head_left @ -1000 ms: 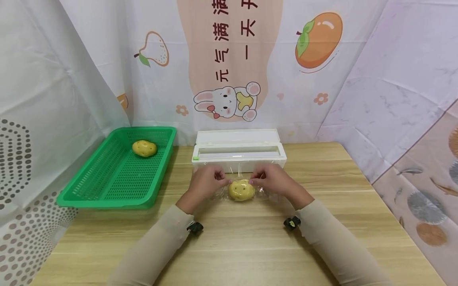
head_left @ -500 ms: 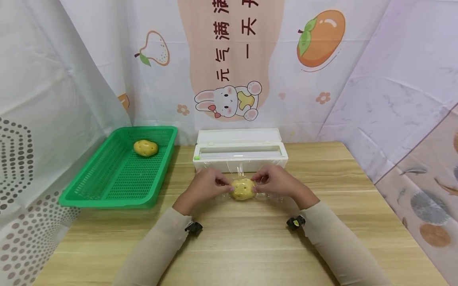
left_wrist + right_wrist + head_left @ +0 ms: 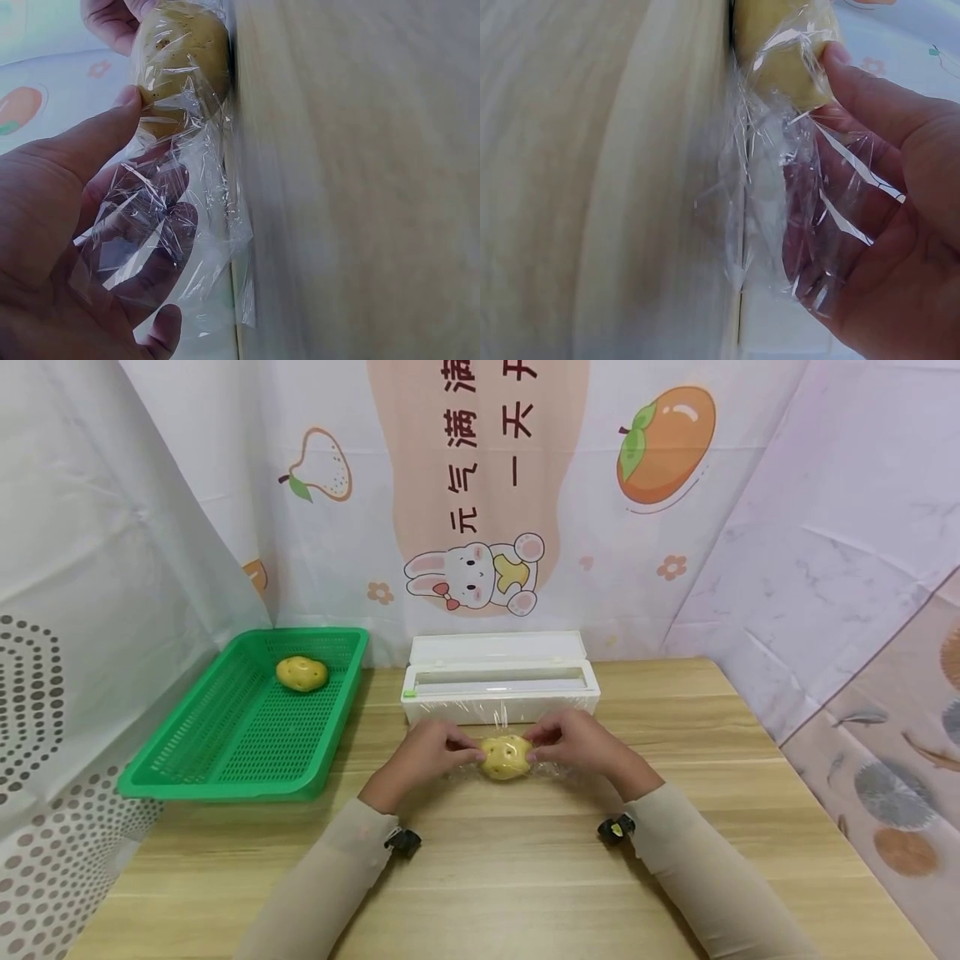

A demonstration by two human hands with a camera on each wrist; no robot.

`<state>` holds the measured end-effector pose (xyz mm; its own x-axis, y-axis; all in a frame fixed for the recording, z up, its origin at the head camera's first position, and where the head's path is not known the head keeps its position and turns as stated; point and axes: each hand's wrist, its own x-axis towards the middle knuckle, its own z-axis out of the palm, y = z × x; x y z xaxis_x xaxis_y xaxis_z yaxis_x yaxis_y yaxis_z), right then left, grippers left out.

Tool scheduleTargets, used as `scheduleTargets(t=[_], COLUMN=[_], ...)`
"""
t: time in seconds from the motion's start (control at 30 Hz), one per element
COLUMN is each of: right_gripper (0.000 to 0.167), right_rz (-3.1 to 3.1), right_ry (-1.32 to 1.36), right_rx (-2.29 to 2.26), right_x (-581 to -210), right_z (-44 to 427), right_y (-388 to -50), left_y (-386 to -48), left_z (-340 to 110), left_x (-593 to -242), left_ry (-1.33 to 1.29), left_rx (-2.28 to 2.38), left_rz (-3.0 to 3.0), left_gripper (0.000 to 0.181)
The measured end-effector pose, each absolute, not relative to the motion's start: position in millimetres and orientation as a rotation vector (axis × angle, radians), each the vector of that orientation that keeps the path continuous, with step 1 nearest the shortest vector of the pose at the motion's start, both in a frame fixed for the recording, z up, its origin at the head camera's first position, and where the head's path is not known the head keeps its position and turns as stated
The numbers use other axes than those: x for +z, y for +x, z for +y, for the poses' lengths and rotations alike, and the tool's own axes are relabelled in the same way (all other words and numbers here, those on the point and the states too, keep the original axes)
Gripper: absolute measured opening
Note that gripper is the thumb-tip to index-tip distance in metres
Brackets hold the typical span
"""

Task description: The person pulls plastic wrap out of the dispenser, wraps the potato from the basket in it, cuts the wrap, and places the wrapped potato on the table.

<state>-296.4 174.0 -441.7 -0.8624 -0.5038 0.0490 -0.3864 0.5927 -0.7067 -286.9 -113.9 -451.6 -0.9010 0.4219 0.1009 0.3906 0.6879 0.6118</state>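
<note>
A yellow potato (image 3: 506, 757) with clear film over it rests on the table between the two hands. The left hand (image 3: 423, 756) grips its left end, thumb on the near side, and the right hand (image 3: 581, 750) grips its right end. In the left wrist view, crinkled film (image 3: 161, 217) hangs from the potato (image 3: 184, 67) over the curled fingers. Film (image 3: 780, 187) also spreads past the potato's end in the right wrist view, across the fingers. Behind the hands, film runs up to a white dispenser box (image 3: 502, 708) with its lid raised.
A green basket (image 3: 225, 790) stands at the left with another potato (image 3: 302, 673) in its far part. The wooden table (image 3: 495, 877) ends at a printed curtain (image 3: 330, 568) behind the dispenser.
Both hands have come in closer against the potato's ends, with the thumbs lower on its sides. The potato has stayed in nearly the same place, and the basket and dispenser have not moved.
</note>
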Motion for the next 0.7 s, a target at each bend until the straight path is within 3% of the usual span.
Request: scheduleTargets(t=[0.7], right_gripper=[0.026], right_rz=[2.686], right_ry=[-0.827], right_rx=[-1.068], right_x=[-432.4], right_z=[175.6], right_y=[-289.0], left_y=[-279.3], left_z=[-117.2], left_x=[-437.1], left_ry=[0.667], left_rx=[0.902], left_rz=[2.957], left_gripper=[0.016])
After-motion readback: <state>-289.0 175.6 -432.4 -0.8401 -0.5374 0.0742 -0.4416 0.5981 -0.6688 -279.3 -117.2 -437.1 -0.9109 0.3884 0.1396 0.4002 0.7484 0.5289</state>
